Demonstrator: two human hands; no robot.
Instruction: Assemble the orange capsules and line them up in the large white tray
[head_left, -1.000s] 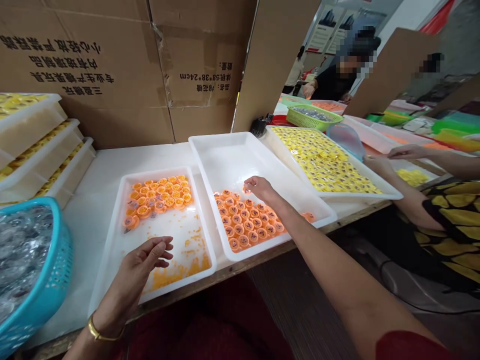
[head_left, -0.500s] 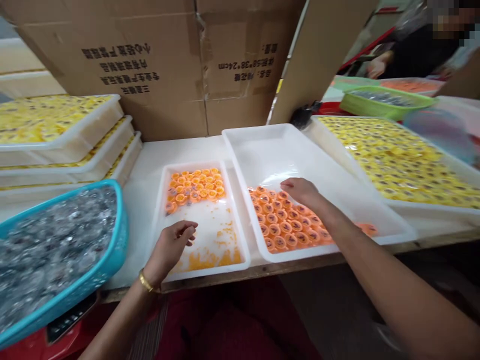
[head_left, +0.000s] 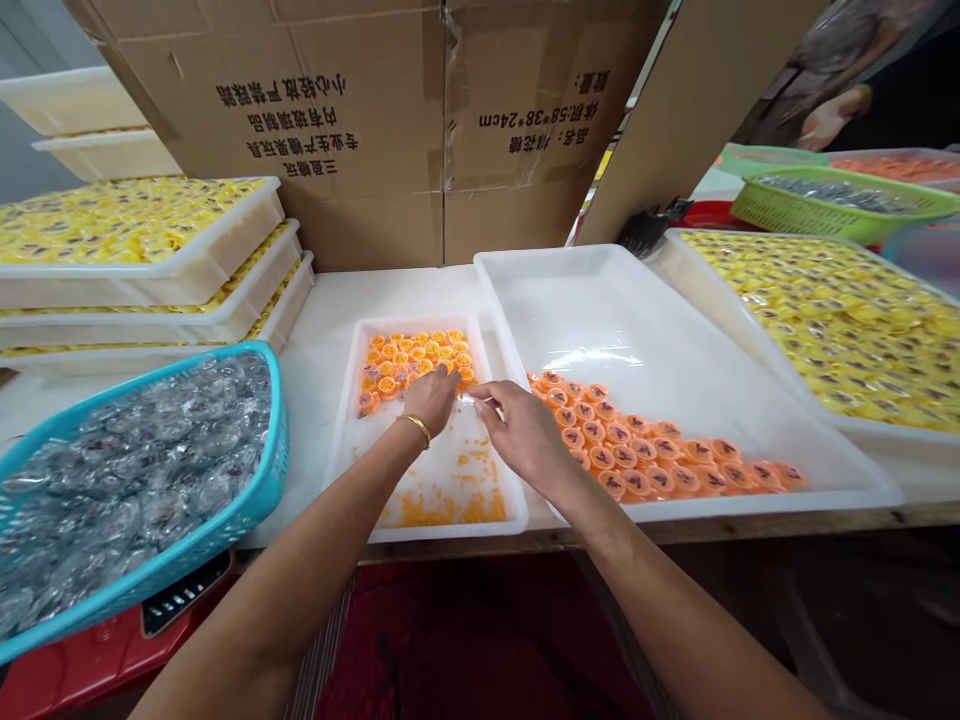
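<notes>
My left hand (head_left: pixel 433 402), with a gold bracelet at the wrist, is over the small white tray (head_left: pixel 339 440). Its fingers are closed at the front edge of a group of small orange cups (head_left: pixel 416 350) with yellow-orange filling; what they hold is hidden. Just right of it, my right hand (head_left: pixel 519 432) reaches across the tray's right rim, its thumb and forefinger slightly apart and close to the left fingertips. Orange lidded cups (head_left: pixel 616 455) with dark marks on top lie in rows in the larger white tray (head_left: pixel 592 305). Yellow-orange crumbs (head_left: pixel 450 508) cover the small tray's front part.
A blue basket (head_left: pixel 279 430) of clear plastic pieces stands at left, before stacked white trays (head_left: pixel 225 275) of yellow packs. Another tray of yellow packs (head_left: pixel 855 330) lies at right. A cardboard box (head_left: pixel 375 220) walls off the back. Another person's hand (head_left: pixel 825 120) shows behind a green basket (head_left: pixel 825 208).
My right hand has moved left from the larger tray to beside my left hand. My left hand has moved forward and right to the orange cups. The view has shifted slightly.
</notes>
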